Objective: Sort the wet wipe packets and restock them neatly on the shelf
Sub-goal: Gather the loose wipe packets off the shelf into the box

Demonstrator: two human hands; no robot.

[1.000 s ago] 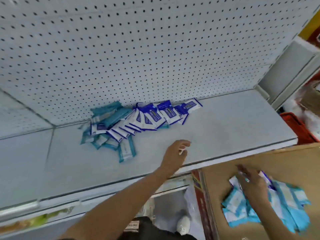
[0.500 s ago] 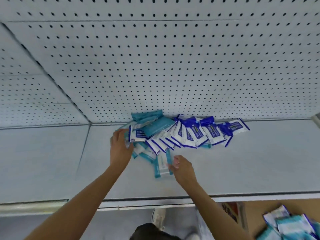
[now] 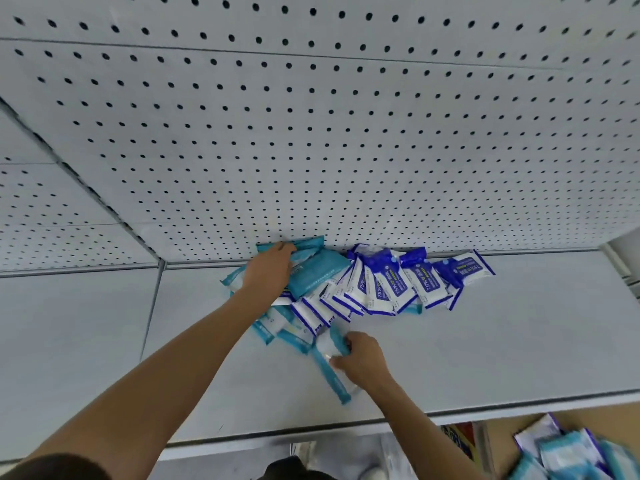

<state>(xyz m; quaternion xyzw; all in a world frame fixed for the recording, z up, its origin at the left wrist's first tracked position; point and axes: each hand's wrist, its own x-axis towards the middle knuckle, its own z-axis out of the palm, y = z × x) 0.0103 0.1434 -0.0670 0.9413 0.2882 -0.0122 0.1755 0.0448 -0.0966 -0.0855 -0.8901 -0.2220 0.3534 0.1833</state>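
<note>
Against the shelf's back edge, where the shelf (image 3: 450, 358) meets the pegboard (image 3: 311, 150), wet wipe packets lie in a loose overlapping row: teal packets (image 3: 318, 271) at the row's left end, dark blue packets (image 3: 391, 282) fanned toward the right. Left hand (image 3: 268, 271) lies over the teal end, fingers curled on the top packet by the back edge; grip looks clenched on it but thumb side hidden, so not sure. Right hand (image 3: 363, 360) is nearer the shelf's front edge, grip pinching a stray teal packet (image 3: 330, 362) that lies apart from the row. Step in hand, as a judgement: pull the stray in and join it to the teal group. To do it well: lift, don't drag, so the lower packets aren't scattered; brace the stack with the left hand; line up edges, same face up, teal kept apart from blue. Hard to read: packets under the left forearm are covered, count unclear, print mostly blurred. More packets (image 3: 568, 455) below the front edge, bottom right, cut off and smeared; what they rest on is unclear.
</note>
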